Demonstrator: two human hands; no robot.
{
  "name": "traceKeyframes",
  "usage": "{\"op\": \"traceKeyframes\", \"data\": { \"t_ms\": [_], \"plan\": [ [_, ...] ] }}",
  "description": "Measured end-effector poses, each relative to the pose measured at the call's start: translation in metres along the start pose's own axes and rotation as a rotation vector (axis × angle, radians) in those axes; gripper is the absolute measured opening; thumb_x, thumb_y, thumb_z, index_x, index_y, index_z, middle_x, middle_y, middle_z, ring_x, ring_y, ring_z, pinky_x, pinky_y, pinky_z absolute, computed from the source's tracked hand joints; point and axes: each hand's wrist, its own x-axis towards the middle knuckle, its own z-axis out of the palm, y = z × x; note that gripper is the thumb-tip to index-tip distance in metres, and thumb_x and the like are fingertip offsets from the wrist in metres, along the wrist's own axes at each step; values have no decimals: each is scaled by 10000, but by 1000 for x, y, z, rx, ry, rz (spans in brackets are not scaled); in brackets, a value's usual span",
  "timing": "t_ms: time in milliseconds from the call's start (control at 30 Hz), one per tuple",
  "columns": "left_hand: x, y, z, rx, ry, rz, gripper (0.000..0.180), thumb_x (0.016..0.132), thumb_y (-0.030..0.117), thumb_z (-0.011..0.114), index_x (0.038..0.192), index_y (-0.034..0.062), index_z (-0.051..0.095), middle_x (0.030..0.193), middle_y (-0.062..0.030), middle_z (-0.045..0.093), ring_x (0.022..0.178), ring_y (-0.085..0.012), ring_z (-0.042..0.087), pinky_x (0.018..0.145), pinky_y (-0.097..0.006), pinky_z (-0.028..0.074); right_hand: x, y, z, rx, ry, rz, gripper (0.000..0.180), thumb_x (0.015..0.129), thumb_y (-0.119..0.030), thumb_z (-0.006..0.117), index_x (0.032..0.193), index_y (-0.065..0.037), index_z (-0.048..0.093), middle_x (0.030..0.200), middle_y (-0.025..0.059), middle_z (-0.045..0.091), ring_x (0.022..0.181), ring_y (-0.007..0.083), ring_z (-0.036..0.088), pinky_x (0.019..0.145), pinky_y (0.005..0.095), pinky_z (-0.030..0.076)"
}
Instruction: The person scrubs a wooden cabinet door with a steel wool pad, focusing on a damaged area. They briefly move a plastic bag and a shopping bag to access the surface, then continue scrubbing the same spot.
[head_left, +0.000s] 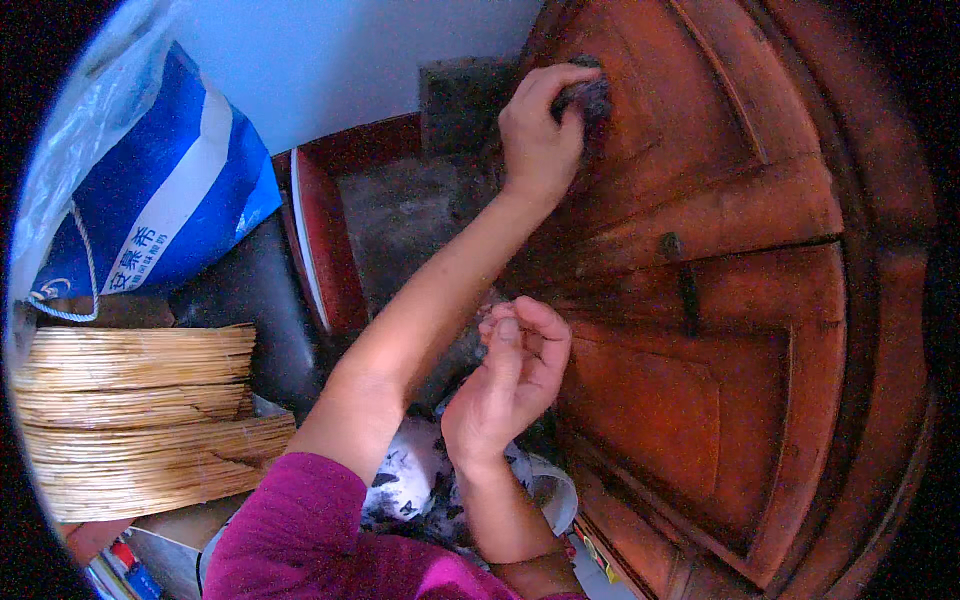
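My left hand (543,125) reaches up and away, its fingers and thumb closed on a dark, crumpled rag (590,98). The rag is pressed against the upper panel of a reddish-brown wooden door (690,110); whether it is woven cloth or a scouring pad is hard to tell. Nearer to me, my right hand (515,370) hangs in front of the lower door panel, apart from it. Its fingers are loosely curled into a cup, the thumb uppermost, and I see nothing in them.
At left, a blue and white bag (190,190) with a rope handle stands above stacked bundles of thin pale sticks (140,400). A black smooth surface (245,300) lies beside them. Below my right hand are a white tub (555,490) and butterfly-patterned fabric (412,465). The door carries a dark latch (688,295).
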Motion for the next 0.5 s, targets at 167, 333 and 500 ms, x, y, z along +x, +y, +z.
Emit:
{"op": "traceKeyframes", "data": {
  "t_ms": [167,333,500],
  "plan": [
    [-98,-112,-55,416,-112,-286,317,767,-86,624,1027,74,713,1063,-160,702,1037,-374,666,912,-433,526,-6,2,14,112,-34,49,198,978,-80,621,1164,-32,575,1030,56,631,933,121,576,842,261,468],
    [-63,-65,-32,146,-206,-468,295,785,-72,634,1031,58,735,1041,-157,725,1005,-331,699,919,-380,531,2,6,14,72,-38,74,192,981,-75,615,1165,-37,574,1029,50,629,932,114,573,842,259,467],
    [1,8,-10,-32,-79,-11,359,790,-87,575,1076,70,726,1074,-110,727,1045,-277,693,960,-365,521,2,5,7,24,-23,47,180,988,-75,605,1162,-40,574,1039,50,628,932,113,576,839,259,469]
  ]
}}
